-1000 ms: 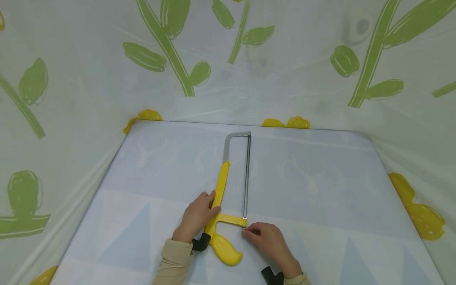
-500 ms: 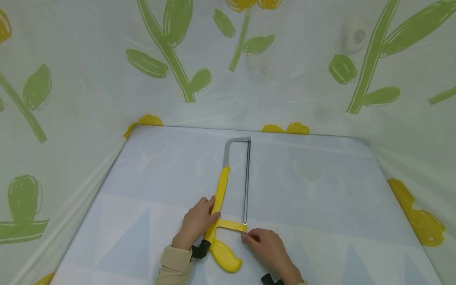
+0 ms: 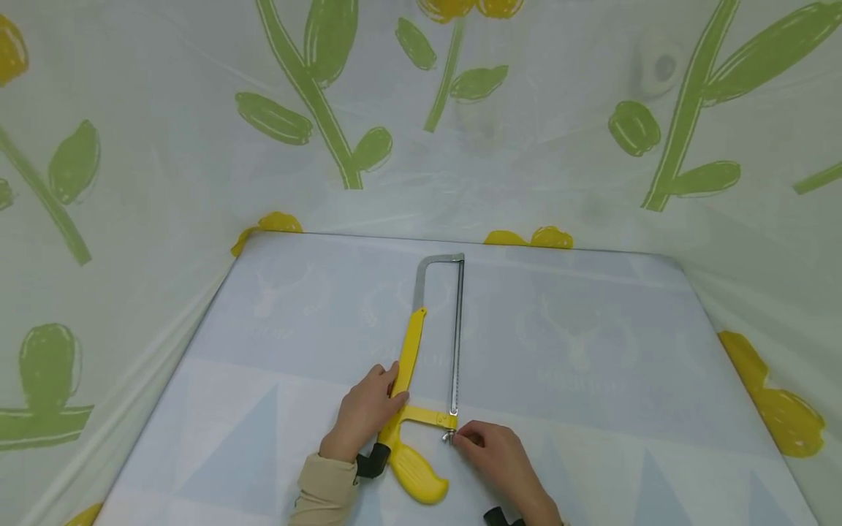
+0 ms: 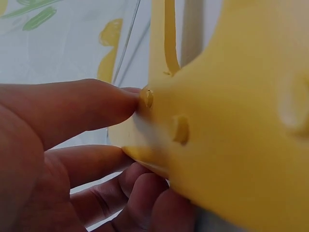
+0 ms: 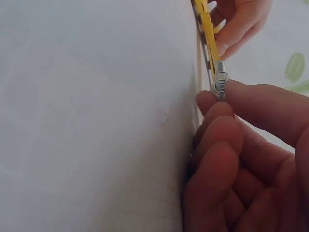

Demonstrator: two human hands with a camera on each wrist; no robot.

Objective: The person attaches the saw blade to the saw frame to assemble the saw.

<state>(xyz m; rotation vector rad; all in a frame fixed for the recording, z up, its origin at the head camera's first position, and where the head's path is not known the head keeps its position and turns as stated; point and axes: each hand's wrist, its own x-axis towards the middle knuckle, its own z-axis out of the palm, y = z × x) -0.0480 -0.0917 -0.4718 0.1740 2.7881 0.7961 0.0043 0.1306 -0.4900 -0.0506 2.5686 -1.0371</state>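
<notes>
A hacksaw [image 3: 411, 340] with a yellow frame and handle [image 3: 417, 475] lies on the table, its blade [image 3: 455, 343] on the right side. My left hand [image 3: 365, 409] grips the yellow frame just above the handle; in the left wrist view its thumb and fingers [image 4: 96, 108] pinch the yellow body from both sides. Below the frame's short yellow arm sits a small silver wing nut [image 3: 449, 437] on a threaded screw. The thumb and forefinger of my right hand [image 3: 496, 453] pinch at this wing nut, close over the tabletop in the right wrist view.
The table [image 3: 592, 329] has a pale cover with blue triangles. A white curtain [image 3: 539, 146] printed with green leaves and yellow flowers hangs behind it and along both sides. Black wrist mounts [image 3: 373, 460] show at both wrists.
The view has tilted up slightly, then held. The right fingertips have shifted a little at the screw, and more of the wing nut now shows. The left hand keeps its grip.
</notes>
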